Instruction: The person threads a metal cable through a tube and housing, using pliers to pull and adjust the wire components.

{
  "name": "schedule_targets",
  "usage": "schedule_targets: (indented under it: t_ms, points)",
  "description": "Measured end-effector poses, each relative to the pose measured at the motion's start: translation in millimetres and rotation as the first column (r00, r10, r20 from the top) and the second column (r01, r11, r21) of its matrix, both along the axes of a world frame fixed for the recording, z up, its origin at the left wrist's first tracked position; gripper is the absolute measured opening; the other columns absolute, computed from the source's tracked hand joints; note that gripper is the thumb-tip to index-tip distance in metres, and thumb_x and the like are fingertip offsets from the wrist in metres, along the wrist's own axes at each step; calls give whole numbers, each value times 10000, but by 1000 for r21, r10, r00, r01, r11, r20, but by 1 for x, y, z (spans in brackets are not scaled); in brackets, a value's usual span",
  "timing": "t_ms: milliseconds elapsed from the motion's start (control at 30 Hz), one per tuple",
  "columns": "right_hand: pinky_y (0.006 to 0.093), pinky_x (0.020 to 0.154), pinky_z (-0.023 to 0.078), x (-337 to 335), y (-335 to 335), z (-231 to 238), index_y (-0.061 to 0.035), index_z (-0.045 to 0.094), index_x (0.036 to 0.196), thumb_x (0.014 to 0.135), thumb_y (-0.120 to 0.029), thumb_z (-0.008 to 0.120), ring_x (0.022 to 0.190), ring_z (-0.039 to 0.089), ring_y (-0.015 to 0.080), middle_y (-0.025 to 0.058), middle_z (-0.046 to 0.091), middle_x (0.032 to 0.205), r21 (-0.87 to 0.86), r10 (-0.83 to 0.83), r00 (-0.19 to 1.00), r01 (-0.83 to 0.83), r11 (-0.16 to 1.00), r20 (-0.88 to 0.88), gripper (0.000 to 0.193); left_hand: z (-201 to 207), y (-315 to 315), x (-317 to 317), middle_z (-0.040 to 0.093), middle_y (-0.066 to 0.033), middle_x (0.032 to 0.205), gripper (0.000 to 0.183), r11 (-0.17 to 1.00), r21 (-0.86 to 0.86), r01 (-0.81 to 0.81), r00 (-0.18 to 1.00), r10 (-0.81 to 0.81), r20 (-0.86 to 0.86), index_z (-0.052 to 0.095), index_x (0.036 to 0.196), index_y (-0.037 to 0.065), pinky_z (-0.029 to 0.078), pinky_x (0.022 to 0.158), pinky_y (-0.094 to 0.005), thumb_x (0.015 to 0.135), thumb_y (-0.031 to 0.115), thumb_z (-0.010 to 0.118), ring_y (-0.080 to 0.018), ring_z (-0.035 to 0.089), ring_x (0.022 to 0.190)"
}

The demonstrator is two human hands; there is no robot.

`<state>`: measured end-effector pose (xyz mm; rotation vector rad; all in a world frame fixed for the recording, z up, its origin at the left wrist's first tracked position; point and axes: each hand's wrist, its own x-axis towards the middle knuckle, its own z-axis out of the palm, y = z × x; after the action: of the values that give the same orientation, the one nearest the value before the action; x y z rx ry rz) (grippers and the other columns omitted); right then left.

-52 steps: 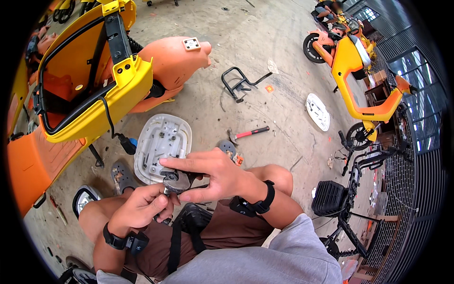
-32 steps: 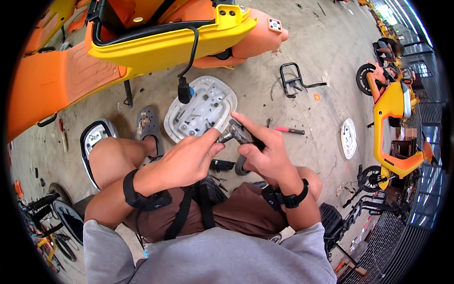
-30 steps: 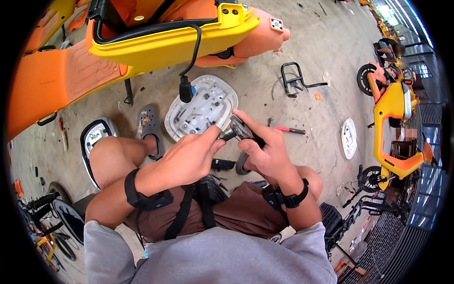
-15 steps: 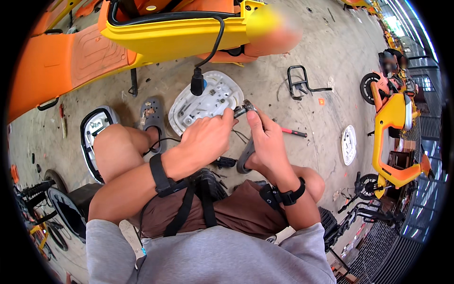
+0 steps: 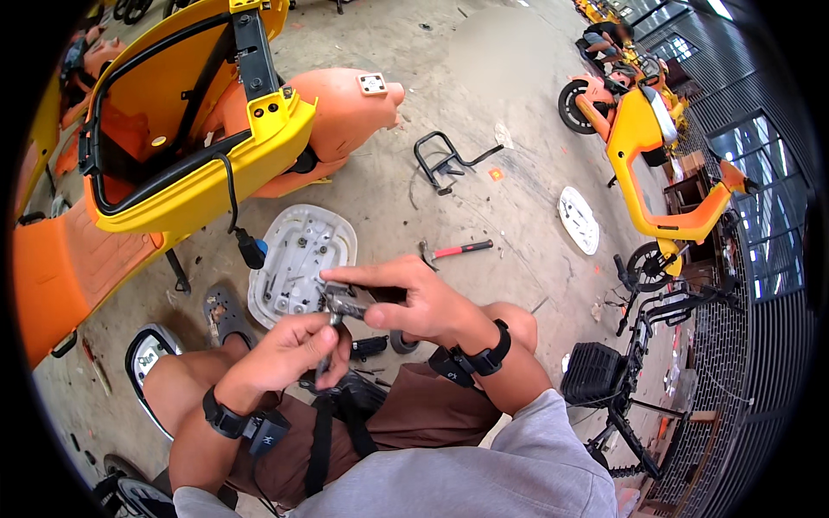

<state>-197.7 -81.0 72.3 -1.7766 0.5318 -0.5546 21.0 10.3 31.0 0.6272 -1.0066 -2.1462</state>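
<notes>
My left hand [image 5: 298, 352] is closed, thumb against fingers, round a thin metal rod [image 5: 323, 369] whose lower end sticks out below. My right hand [image 5: 423, 298] has its index finger stretched out, and its thumb presses a short dark metal piece [image 5: 349, 306] that meets the rod's top. The exact kind of either metal part cannot be made out. Just beyond my fingers lies a white ribbed plastic pan [image 5: 338, 231] with several small screws or bolts in it. A black cable plug [image 5: 250, 249] with a blue end hangs over its left edge.
A yellow and orange scooter body [image 5: 203, 194] with an open compartment stands at left. Right of the pan lies a red-handled hammer [image 5: 462, 250]. Beyond are a black tube rack [image 5: 445, 164] and a white oval panel [image 5: 579, 220]. Another scooter [image 5: 635, 164] stands at right.
The view has swung right, bringing the hammer fully into sight. My right index finger has stretched out, and my left hand now sits lower, below the metal piece, gripping the rod.
</notes>
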Motion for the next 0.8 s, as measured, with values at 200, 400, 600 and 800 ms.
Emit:
schedule_targets:
  t_ms: [200, 400, 600, 800]
  points:
    - [274, 651, 493, 7, 5, -9, -34, 623, 1274, 833, -529, 667, 673, 636, 131, 121, 711, 889, 51, -30, 993, 24, 998, 111, 665, 0, 9, -12, 483, -32, 716, 359, 996, 79, 38, 975, -20, -221, 488, 931, 43, 386, 515, -263, 1034, 383, 439, -100, 436, 560]
    - [325, 838, 509, 3, -1, 16, -59, 619, 1273, 853, -262, 686, 912, 683, 197, 186, 705, 1028, 119, 17, 997, -7, 993, -80, 471, 13, 14, -19, 353, 29, 644, 389, 979, -28, -203, 956, 205, 209, 455, 875, 67, 282, 449, -236, 1026, 426, 436, -58, 300, 508]
    - [319, 777, 516, 8, 3, 9, -80, 606, 1291, 881, -293, 686, 832, 673, 164, 179, 711, 968, 147, -88, 970, 123, 981, -225, 468, 1, 10, -24, 537, -113, 613, 341, 870, -424, -251, 672, 472, 571, 498, 914, -15, 415, 530, -367, 1035, 296, 428, -237, 551, 554]
    - [352, 819, 505, 14, 1, -8, -58, 639, 1230, 900, -452, 631, 931, 683, 287, 216, 689, 1048, 65, -271, 913, 304, 951, -304, 514, -8, -9, -33, 554, -309, 657, 237, 812, -541, -221, 494, 571, 655, 489, 922, -56, 416, 566, -512, 994, 168, 470, -518, 549, 662]
